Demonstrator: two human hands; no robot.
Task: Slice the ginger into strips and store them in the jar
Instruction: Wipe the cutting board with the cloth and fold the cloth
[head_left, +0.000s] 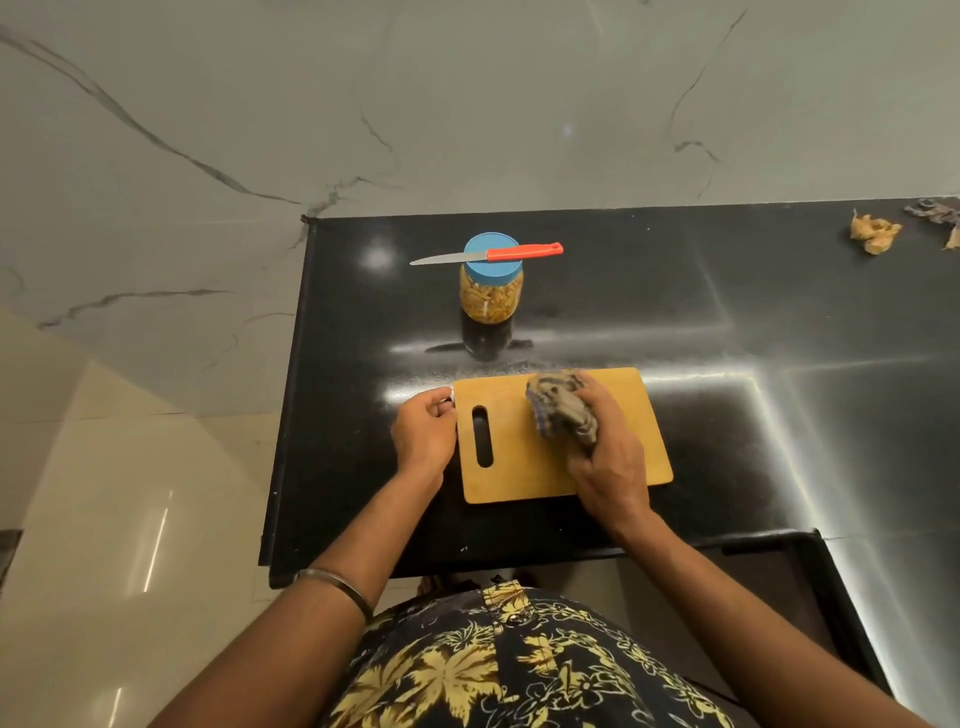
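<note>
Your right hand (605, 457) grips a bunched cloth (558, 410) and presses it on the board (524, 467), which lies flat on the black counter (727, 312) in front of you. Your left hand (423, 434) sits at the board's 9 o'clock edge, fingers curled against that edge beside the handle slot; whether they actually pinch the board you cannot tell from here. At 12 o'clock from the board, apart from it, stands the jar (491, 291), upright, its blue lid (492, 257) on and yellow-brown ginger strips (491, 301) visible inside. The knife (488, 254) lies across the lid, red handle pointing to 3 o'clock, blade to 9. Far off at 2 o'clock lie some peels (875, 231).
</note>
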